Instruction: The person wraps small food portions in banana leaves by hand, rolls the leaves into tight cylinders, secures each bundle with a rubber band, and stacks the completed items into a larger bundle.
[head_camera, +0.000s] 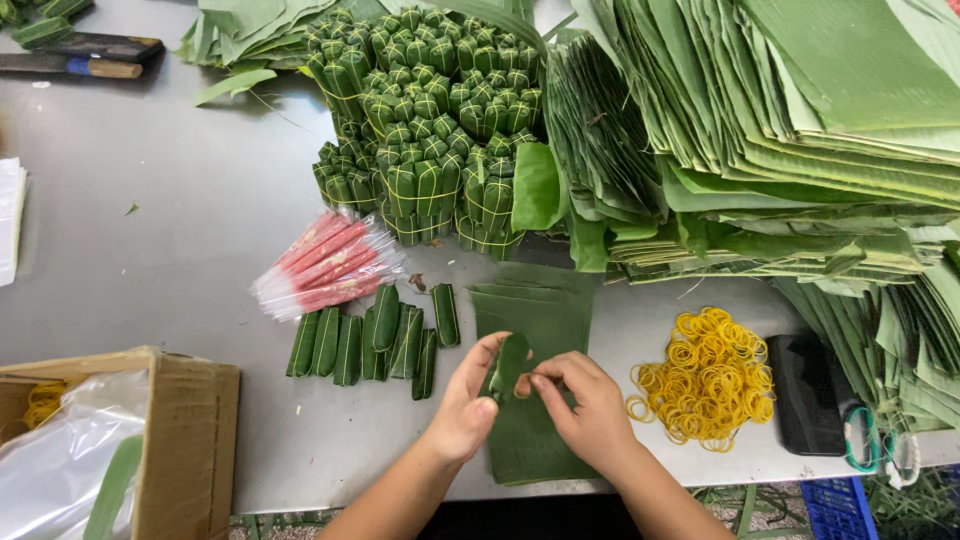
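Wrapping a small leaf roll over a flat leaf at the table's near edge.

Left hand (466, 405) and right hand (585, 405) both pinch the roll (510, 365) between thumb and fingertips, holding it upright between them, above the leaf (530, 440). Judged mid-fold; next it likely needs a tight tuck, with a band from the yellow pile (710, 378) just right. Finished rolls (375, 342) lie left.

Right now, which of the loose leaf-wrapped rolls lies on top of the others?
The roll in the middle of the row: it rests slanted across its neighbours, while the others lie flat on the table.
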